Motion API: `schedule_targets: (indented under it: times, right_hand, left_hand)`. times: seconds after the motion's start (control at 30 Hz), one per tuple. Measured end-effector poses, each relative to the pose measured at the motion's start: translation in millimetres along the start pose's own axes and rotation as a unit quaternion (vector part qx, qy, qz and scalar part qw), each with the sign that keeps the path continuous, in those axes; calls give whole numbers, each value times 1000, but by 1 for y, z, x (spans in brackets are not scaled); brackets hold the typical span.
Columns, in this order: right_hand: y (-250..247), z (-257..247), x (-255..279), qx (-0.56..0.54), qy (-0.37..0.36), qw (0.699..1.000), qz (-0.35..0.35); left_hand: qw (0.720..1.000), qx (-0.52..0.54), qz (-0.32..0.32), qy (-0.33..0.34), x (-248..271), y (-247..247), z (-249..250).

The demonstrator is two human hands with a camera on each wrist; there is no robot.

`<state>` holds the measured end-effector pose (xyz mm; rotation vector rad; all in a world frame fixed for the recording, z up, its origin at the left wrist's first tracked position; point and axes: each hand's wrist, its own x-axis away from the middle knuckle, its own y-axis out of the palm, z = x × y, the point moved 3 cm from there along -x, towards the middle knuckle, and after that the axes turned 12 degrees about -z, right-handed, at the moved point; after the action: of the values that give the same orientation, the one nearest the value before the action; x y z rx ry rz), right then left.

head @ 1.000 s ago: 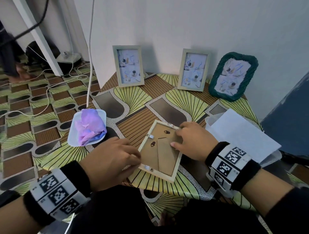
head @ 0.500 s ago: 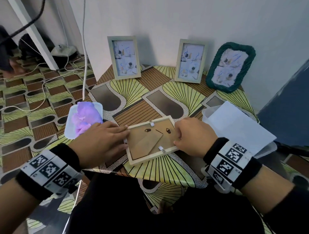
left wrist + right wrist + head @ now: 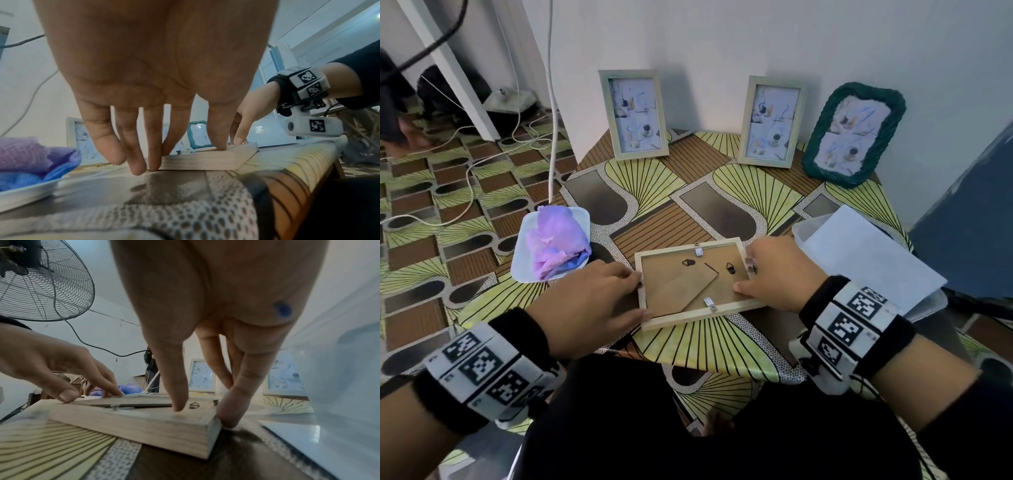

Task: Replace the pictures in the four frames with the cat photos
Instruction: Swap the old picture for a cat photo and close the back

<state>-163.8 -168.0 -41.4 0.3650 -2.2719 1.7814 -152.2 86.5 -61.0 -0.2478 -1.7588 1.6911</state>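
Note:
A light wooden picture frame [image 3: 688, 291] lies face down near the table's front edge, with its brown backing, folded stand and small metal clips facing up. My left hand [image 3: 641, 295] touches its left edge with straight fingers, thumb at the near left corner. In the left wrist view the left hand [image 3: 180, 160] has its fingertips against the frame's side [image 3: 205, 160]. My right hand [image 3: 743, 275] is at the right end. Its thumb [image 3: 177, 407] presses on the backing and its fingers stand against the frame's right side [image 3: 144, 431]. Three more frames stand at the wall: two pale ones [image 3: 633, 114] [image 3: 770, 121] and a green woven one [image 3: 854, 133].
A white tray [image 3: 524, 270] holding a purple and blue cloth sits left of the frame. A clear container [image 3: 799, 229] with a white sheet [image 3: 866, 260] on it stands to the right. Cables lie on the floor at the left. A fan [image 3: 41, 280] stands behind.
Both hands have turned the face-down frame clockwise on the table, from roughly upright to lying crosswise. The hands now sit at its left and right ends.

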Motion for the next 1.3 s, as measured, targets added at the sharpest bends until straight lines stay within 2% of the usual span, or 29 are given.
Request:
schedule_targets:
  times: [0.13, 0.33, 0.7, 0.8, 1.2, 1.3]
  right_hand:
    - [2, 7, 3, -11, 15, 1000, 6]
    - [5, 3, 5, 29, -24, 999, -15]
    - [4, 0, 2, 53, -12, 998, -34]
    - [5, 1, 2, 53, -9, 998, -33]
    - [4, 3, 5, 34, -39, 999, -18]
    - [5, 4, 5, 30, -43, 999, -16]
  left_hand:
    - [1000, 27, 0, 1, -5, 1, -3]
    - [996, 89, 25, -4, -11, 0, -2]
    - [998, 33, 16, -47, -11, 11, 8]
    - [997, 46, 16, -62, -12, 13, 6]
    - [997, 64, 6, -31, -13, 16, -5]
    - [999, 23, 1, -31, -9, 14, 1]
